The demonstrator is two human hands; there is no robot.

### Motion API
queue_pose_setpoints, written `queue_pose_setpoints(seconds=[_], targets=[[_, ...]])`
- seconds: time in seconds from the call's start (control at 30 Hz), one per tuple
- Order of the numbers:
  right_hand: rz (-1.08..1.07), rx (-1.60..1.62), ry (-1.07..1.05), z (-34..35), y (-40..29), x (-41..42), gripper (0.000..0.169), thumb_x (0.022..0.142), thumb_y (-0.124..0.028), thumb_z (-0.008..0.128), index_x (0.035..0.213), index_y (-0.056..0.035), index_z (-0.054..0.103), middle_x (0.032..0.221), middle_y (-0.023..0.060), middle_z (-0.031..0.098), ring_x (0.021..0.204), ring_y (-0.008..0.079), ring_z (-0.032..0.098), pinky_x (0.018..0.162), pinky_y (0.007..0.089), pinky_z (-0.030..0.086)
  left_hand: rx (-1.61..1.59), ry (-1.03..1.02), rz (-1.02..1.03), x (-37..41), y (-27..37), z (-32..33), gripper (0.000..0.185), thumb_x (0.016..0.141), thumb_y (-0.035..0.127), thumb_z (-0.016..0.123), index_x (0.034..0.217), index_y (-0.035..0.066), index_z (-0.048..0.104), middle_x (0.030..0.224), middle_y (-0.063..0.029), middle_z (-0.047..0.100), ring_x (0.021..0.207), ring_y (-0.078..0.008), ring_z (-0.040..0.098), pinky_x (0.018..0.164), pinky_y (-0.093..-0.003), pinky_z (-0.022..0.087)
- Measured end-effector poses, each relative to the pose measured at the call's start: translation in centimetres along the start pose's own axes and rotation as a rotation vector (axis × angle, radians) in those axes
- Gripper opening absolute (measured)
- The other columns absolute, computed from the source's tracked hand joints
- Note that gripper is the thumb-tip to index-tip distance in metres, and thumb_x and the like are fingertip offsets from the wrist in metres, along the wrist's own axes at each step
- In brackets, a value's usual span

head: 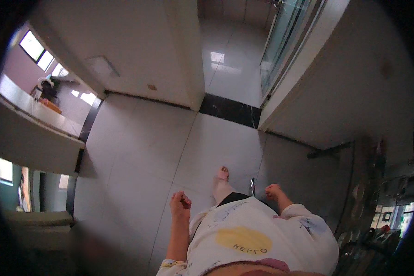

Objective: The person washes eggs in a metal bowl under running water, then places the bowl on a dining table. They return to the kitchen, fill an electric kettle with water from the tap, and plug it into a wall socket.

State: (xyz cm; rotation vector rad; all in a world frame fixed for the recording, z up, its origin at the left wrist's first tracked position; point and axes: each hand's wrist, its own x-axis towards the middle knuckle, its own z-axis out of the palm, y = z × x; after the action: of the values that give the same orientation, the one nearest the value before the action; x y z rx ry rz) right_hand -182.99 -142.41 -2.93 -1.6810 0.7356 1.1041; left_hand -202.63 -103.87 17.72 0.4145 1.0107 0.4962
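My left hand (180,203) hangs beside my body over the tiled floor, its fingers loosely curled and no object visible in them. On the other side, my right hand (275,192) is curled near my waist, its palm turned out of sight. A shiny metal object (252,187) shows just left of my right hand, at the hem of my white printed shirt (241,220). A gap appears between it and the fingers, and I cannot tell what it is or whether it is held. One bare foot (223,173) is forward on the floor.
Ahead, a dark stone threshold (231,109) crosses a doorway with a glass door (279,48) at its right. Walls stand on both sides of it. At left, a doorway leads to a room with a window (32,45). Dark, glossy furniture or panelling (362,186) lines the right.
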Motion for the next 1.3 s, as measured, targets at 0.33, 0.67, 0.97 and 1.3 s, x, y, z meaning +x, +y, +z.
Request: queue_pose_setpoints(seconds=[0.33,0.67,0.97,1.3], targets=[[-0.468,-0.022,-0.123,7.7,-34.2,2.4,0.017,0.076,-0.011,0.062,0.09,-0.0034,0.055,0.076,0.0051,0.056,0.061,0.0159,0.056,0.05,0.0308,0.049,0.156,-0.032,-0.124,13.3,0.8,17.9,0.014,0.073,0.004,0.055,0.068,0.01,0.043,0.057,-0.0021,0.041,0.048,-0.0131,0.039,0.043,-0.0265,0.034],[-0.38,0.107,-0.045,4.9,-45.8,11.9,0.023,0.074,-0.013,0.063,0.093,-0.0025,0.056,0.072,0.0061,0.058,0.057,0.0177,0.057,0.051,0.0324,0.049,0.258,-0.387,-0.278,32.7,3.9,39.7,0.023,0.071,0.003,0.053,0.06,0.012,0.035,0.051,0.0002,0.033,0.043,-0.0114,0.031,0.04,-0.0263,0.026],[-0.008,0.306,0.19,1.8,-44.6,16.7,0.005,0.072,-0.006,0.058,0.068,-0.0052,0.061,0.06,0.0087,0.055,0.052,0.0194,0.054,0.046,0.034,0.044,0.422,-0.61,-0.401,41.1,4.9,62.9,0.032,0.073,0.004,0.058,0.057,0.013,0.032,0.048,0.0031,0.032,0.037,-0.0075,0.026,0.035,-0.024,0.019],[-0.159,-0.422,0.168,-2.7,-72.5,28.6,0.012,0.07,-0.012,0.064,0.073,-0.0007,0.061,0.058,0.0094,0.055,0.046,0.0198,0.052,0.039,0.0349,0.041,0.265,-0.465,-0.346,55.0,3.3,81.3,0.028,0.077,0.008,0.052,0.058,0.012,0.031,0.048,0.0014,0.027,0.037,-0.0101,0.024,0.035,-0.0258,0.02]])
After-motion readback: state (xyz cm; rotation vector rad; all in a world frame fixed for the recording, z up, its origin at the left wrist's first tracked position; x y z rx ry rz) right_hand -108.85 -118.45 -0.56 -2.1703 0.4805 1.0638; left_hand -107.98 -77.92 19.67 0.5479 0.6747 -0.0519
